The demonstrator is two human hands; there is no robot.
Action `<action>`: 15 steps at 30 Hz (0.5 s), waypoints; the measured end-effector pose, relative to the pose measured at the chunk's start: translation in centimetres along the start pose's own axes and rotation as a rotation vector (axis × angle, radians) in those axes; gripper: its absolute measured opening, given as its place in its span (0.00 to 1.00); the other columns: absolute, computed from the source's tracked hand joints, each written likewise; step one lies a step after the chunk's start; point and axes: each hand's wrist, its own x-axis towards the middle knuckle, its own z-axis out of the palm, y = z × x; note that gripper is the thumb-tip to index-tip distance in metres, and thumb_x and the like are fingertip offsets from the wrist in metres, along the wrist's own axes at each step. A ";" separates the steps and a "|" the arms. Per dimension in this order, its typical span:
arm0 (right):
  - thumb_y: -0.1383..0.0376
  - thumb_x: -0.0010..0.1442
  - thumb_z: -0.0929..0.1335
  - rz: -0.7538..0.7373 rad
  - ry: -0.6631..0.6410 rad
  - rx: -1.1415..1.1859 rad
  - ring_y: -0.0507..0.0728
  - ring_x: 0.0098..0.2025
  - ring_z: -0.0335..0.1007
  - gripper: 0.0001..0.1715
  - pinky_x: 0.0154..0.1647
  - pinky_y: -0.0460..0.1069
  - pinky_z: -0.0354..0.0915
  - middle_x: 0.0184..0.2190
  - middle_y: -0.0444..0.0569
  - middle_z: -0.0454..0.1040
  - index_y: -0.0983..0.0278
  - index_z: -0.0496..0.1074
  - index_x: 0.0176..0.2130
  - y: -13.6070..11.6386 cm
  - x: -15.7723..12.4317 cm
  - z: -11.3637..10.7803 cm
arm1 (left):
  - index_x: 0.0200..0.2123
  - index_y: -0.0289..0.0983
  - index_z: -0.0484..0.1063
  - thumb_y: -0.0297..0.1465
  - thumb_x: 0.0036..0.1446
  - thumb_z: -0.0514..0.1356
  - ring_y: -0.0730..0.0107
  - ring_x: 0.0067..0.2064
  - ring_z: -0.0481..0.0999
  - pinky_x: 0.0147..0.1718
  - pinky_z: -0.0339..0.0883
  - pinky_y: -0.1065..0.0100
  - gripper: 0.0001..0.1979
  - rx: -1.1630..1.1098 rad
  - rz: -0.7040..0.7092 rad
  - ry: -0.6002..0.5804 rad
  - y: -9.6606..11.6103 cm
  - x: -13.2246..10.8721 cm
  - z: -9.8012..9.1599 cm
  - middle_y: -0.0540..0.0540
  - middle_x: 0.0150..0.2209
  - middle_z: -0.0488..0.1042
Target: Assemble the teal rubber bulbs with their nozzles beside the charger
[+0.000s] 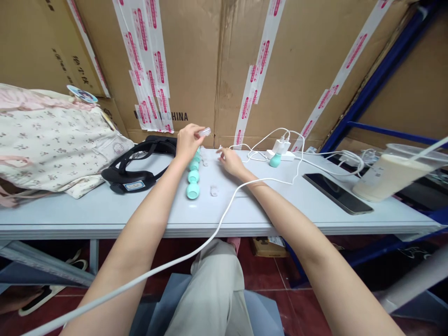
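Note:
My left hand point(188, 142) is raised above the far end of a row of mint-green rounded pieces point(192, 190). Pinched between its thumb and fingers is a clear plastic cap point(205, 132). To its right, my right hand point(231, 162) is low over the table, fingers curled together. A small whitish bit shows at its fingertips, too small to name. One clear plastic piece point(214, 190) lies beside the nearest green piece, and another clear piece point(205, 162) lies between my hands. A single green rounded piece point(275, 160) stands farther right, by the charger.
A black head strap device point(131, 182) and a floral cloth bag point(52, 140) are at left. Rightward are a white charger point(281, 147), a phone point(336, 192) and a drink cup point(388, 172). A white cable point(224, 217) crosses before my arms. Cardboard point(196, 56) stands behind.

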 end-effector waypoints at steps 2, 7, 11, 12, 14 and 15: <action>0.69 0.58 0.66 0.018 -0.072 -0.189 0.61 0.48 0.69 0.11 0.49 0.54 0.62 0.46 0.60 0.73 0.67 0.72 0.43 0.0 0.1 1.1 | 0.41 0.39 0.77 0.33 0.52 0.60 0.66 0.40 0.75 0.45 0.64 0.66 0.12 0.016 -0.050 0.046 -1.6 0.0 -0.2 0.46 0.42 0.76; 0.65 0.58 0.68 0.133 -0.134 -0.225 0.61 0.46 0.71 0.12 0.47 0.52 0.63 0.42 0.60 0.75 0.68 0.75 0.41 -0.5 0.3 2.6 | 0.37 0.39 0.78 0.33 0.49 0.63 0.68 0.32 0.76 0.39 0.67 0.67 0.11 -0.014 -0.117 0.056 -2.9 -0.3 -0.2 0.47 0.37 0.78; 0.64 0.57 0.68 0.127 -0.110 -0.202 0.60 0.42 0.72 0.09 0.43 0.51 0.63 0.37 0.56 0.77 0.65 0.76 0.38 -0.6 0.2 2.8 | 0.35 0.39 0.79 0.35 0.48 0.64 0.68 0.31 0.77 0.37 0.69 0.67 0.11 -0.080 -0.104 0.049 -1.8 -0.3 -0.1 0.46 0.35 0.80; 0.65 0.57 0.68 0.121 -0.100 -0.199 0.60 0.41 0.72 0.08 0.43 0.51 0.63 0.37 0.55 0.77 0.64 0.76 0.38 -0.6 0.2 2.8 | 0.35 0.39 0.79 0.35 0.47 0.65 0.67 0.31 0.78 0.37 0.69 0.67 0.11 -0.106 -0.107 0.044 -1.4 -0.3 -0.1 0.46 0.35 0.80; 0.66 0.58 0.68 0.106 -0.079 -0.193 0.59 0.40 0.72 0.07 0.42 0.51 0.63 0.36 0.55 0.77 0.65 0.76 0.36 -0.5 0.0 3.0 | 0.35 0.39 0.79 0.37 0.46 0.65 0.66 0.32 0.78 0.36 0.70 0.67 0.12 -0.163 -0.122 0.031 -0.8 -0.1 0.0 0.46 0.33 0.80; 0.67 0.57 0.68 0.099 -0.070 -0.189 0.59 0.40 0.72 0.07 0.42 0.50 0.63 0.36 0.55 0.77 0.65 0.76 0.35 -0.5 0.0 3.0 | 0.35 0.39 0.79 0.38 0.46 0.66 0.65 0.33 0.79 0.36 0.71 0.66 0.13 -0.199 -0.131 0.018 -0.6 -0.1 0.1 0.46 0.33 0.80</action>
